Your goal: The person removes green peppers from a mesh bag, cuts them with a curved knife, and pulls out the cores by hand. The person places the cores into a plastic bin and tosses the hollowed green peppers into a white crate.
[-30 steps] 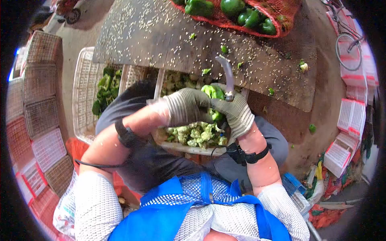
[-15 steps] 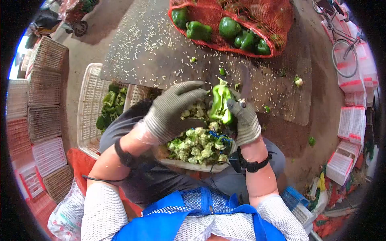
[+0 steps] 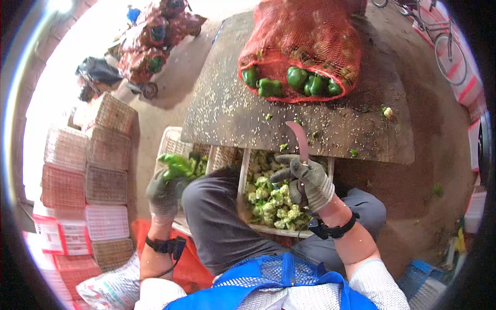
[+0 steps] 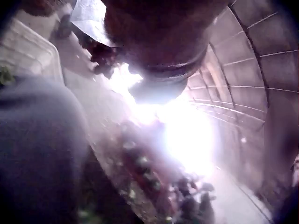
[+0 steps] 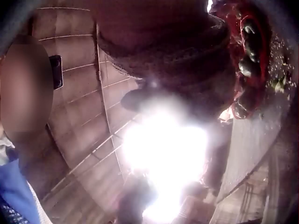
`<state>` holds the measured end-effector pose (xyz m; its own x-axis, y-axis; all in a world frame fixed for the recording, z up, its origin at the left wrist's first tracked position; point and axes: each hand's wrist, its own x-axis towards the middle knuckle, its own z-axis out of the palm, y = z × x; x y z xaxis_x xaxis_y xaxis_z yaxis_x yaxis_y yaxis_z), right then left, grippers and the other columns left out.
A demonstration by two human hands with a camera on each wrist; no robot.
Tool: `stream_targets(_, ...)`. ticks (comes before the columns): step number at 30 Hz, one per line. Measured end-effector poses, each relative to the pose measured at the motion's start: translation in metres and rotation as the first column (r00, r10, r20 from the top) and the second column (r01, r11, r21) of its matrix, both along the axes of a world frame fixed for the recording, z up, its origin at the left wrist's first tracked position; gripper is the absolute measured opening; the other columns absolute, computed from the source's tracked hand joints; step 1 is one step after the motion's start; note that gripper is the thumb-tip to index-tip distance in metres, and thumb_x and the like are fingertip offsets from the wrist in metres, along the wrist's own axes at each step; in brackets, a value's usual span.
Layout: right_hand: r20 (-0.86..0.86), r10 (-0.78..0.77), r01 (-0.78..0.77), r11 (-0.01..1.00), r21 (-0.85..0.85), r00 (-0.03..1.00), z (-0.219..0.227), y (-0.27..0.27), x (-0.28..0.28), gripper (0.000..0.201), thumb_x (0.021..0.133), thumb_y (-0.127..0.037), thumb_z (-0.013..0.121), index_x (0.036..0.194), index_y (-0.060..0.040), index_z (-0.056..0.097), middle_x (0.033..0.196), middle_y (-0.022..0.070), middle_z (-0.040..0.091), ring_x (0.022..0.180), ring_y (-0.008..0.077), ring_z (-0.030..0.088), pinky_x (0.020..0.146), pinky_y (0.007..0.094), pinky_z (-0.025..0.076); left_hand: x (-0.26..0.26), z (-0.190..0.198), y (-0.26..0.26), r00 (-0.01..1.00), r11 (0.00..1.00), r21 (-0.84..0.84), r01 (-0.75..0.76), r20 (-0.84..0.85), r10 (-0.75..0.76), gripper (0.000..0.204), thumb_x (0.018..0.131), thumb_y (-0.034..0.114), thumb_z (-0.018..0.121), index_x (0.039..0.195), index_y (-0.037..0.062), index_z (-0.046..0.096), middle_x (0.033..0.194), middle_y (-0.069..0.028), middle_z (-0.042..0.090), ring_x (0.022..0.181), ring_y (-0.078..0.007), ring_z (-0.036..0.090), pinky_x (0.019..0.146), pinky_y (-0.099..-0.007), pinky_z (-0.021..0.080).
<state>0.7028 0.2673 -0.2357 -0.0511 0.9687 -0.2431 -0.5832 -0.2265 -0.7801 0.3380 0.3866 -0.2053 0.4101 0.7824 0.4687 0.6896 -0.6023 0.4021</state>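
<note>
My gloved left hand [image 3: 163, 195] is out to the left, holding a blurred green bell pepper [image 3: 175, 164] over the left white crate [image 3: 170, 135], which has cut green peppers in it. My gloved right hand [image 3: 311, 182] grips a small knife with a curved blade [image 3: 299, 138], its tip pointing up and away from me. Just below that hand, between my legs, a second crate [image 3: 243, 178] is full of pale pepper cores [image 3: 276, 204]. Both wrist views are washed out by glare and show neither the pepper nor the knife.
Ahead, a board [image 3: 222, 116] strewn with seeds and green scraps bears a red mesh bag [image 3: 305, 39] with whole green peppers [image 3: 297, 77] at its mouth. Stacked baskets [image 3: 106, 165] stand at the left, a bicycle [image 3: 450, 59] at the far right.
My left hand has moved from the middle out to the left, taking the pepper from the right hand's side. The right hand keeps the knife. The head view has shifted.
</note>
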Motion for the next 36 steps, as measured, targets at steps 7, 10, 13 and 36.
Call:
stream_targets(7, 0.033, -0.122, 0.122, 0.992, 0.022, 0.992, 0.005, -0.008, 0.018, 0.044, 0.096, -0.038, 0.063, 0.121, -0.0015, 0.06, 0.09, 0.0092, 0.072, 0.077, 0.0139, 0.067, 0.063, 0.0243, 0.049, -0.021, -0.004, 0.053, 0.584, 0.715, -0.306, -0.628, -0.793, 0.173, 0.058, 0.084, 0.04, 0.07, 0.129, 0.0043, 0.058, 0.128, -0.0244, 0.059, 0.124, -0.0332, 0.055, 0.103, -0.0409, 0.043)
stream_targets(10, 0.04, -0.143, 0.144, 0.989, -0.023, 0.989, 0.0, -0.004, 0.027, 0.043, 0.097, -0.036, 0.062, 0.12, 0.0, 0.06, 0.087, 0.0081, 0.072, 0.076, 0.0139, 0.068, 0.057, 0.0226, 0.05, 0.057, -0.011, 0.123, 0.681, 0.769, -0.505, -0.392, -0.721, -0.127, 0.064, 0.086, 0.048, 0.065, 0.13, 0.0024, 0.058, 0.13, -0.0205, 0.06, 0.125, -0.0316, 0.055, 0.105, -0.0402, 0.042)
stream_targets(13, 0.091, -0.172, 0.179, 0.981, -0.077, 0.981, -0.006, 0.003, 0.036, 0.035, 0.099, -0.027, 0.06, 0.12, 0.0014, 0.06, 0.103, 0.0119, 0.07, 0.081, 0.0168, 0.07, 0.061, 0.0253, 0.054, 0.172, -0.011, 0.177, 0.837, 0.691, -0.654, -0.307, -0.531, -0.131, 0.058, 0.087, 0.054, 0.062, 0.12, 0.0059, 0.065, 0.119, -0.0171, 0.065, 0.111, -0.0322, 0.062, 0.094, -0.0406, 0.048)
stream_targets(36, 0.467, -0.102, 0.212, 0.959, -0.189, 0.878, -0.051, 0.039, -0.011, 0.031, 0.089, -0.022, 0.065, 0.112, -0.0008, 0.067, 0.08, 0.0076, 0.069, 0.07, 0.0109, 0.061, 0.063, 0.0282, 0.051, 0.168, -0.043, 0.117, 0.763, 0.251, -0.814, 0.523, 0.579, 0.288, 0.07, 0.072, 0.008, 0.083, 0.127, 0.0131, 0.041, 0.117, -0.0167, 0.061, 0.092, -0.0303, 0.066, 0.07, -0.0392, 0.06)
